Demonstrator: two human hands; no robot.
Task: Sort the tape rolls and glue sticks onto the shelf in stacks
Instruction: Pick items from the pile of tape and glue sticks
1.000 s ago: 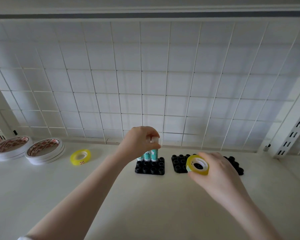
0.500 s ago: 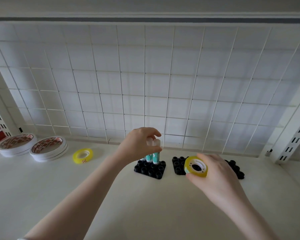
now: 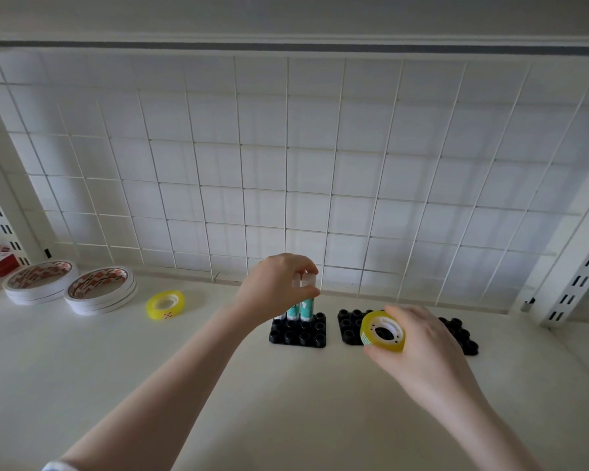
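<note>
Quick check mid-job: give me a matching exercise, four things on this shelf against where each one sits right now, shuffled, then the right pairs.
Things:
1. glue sticks
2. yellow tape roll with the white core
3. yellow tape roll with red dots
4. wide white tape rolls

Places:
A. lying flat on the shelf, untouched
B. stacked at far left
C. held in the right hand
D. upright in a black holder, tops pinched by the left hand

Pairs: 1-D, 2-C, 3-A, 4-B
</note>
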